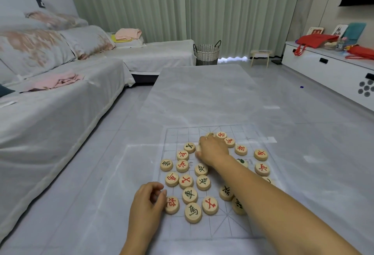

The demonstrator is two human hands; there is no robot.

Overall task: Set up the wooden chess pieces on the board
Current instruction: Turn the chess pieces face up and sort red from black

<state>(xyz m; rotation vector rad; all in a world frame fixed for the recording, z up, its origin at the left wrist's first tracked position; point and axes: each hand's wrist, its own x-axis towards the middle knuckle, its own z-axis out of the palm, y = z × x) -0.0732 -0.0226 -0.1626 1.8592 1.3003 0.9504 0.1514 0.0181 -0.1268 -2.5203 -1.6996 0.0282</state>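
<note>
On my feed the board, a thin clear sheet with a faint grid, lay flat on the near end of the table. The pieces were scattered across it face up, red and black marks mixed, in no rows I could make out. The right hand reached over the far half of the board, palm down, and its forearm hid parts of several pieces on the right side. Its fingers curled down close together onto the cluster by the far edge. A far piece peeked out just past the fingertips, beside a red piece. I could not tell whether that hand pinched anything. The left hand sat at the near left edge of the board, fingers curled in towards the thumb. The thumb lay against a corner piece marked in red, and I could not tell if something sat inside the curl. Just right of it lay a black piece. Off to the left stood a sofa with pink cloth on it. A basket stood by the curtains, and a cabinet on the right carried a red bag.
</note>
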